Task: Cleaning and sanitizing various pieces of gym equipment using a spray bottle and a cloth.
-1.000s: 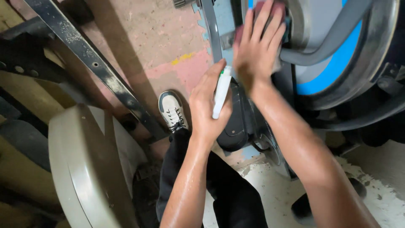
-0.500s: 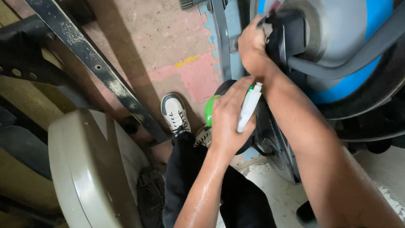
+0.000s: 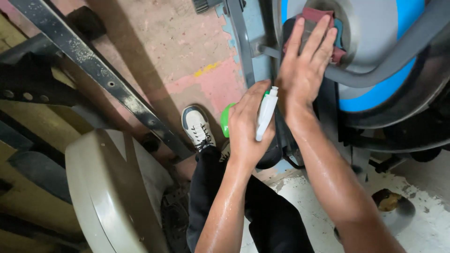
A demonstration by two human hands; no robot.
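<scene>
One package is in view: a spray bottle (image 3: 262,117), held upright in the left hand (image 3: 246,129), in front of the machine's dark lower frame and just left of the right forearm. Its trigger head and nozzle are white and elongated, slanting from upper right to lower left across the fingers. The body is bright green and rounded; only a curved edge of it shows at the left of the hand, above the white shoe. Any label on the bottle is hidden by the grip. No signs or screens are visible.
</scene>
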